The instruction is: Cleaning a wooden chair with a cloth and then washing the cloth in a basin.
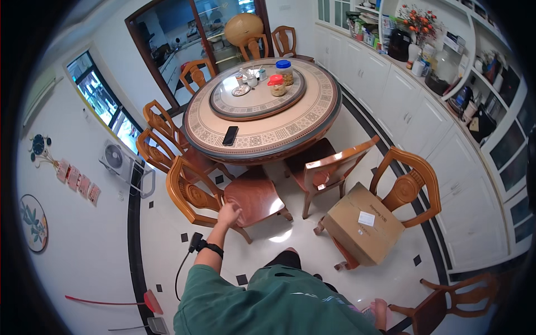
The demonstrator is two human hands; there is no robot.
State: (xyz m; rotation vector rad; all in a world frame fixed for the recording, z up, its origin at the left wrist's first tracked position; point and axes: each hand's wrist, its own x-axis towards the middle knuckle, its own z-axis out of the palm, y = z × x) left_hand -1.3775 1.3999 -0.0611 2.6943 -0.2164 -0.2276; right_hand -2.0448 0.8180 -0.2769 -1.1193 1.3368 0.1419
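Note:
My left hand [229, 214] is closed on the side of a carved wooden chair's back, close to its reddish seat [253, 199]. That chair [194, 192] stands turned partly away from the round dining table [268, 132]. A black strap with a small device [205, 245] and a cable sits on my left wrist. Low in the view, my right hand [380, 309] hangs by my side with a pinkish, light cloth [369, 315] in it; the fingers are partly hidden. A black phone [230, 135] lies near the table's edge.
A cardboard box [362, 224] rests on a chair at the right, with another chair [331, 171] beside it. Jars [277, 86] and a plate [240, 90] stand on the turntable. White cabinets [402, 96] line the right wall. A red dustpan [153, 302] is at the lower left.

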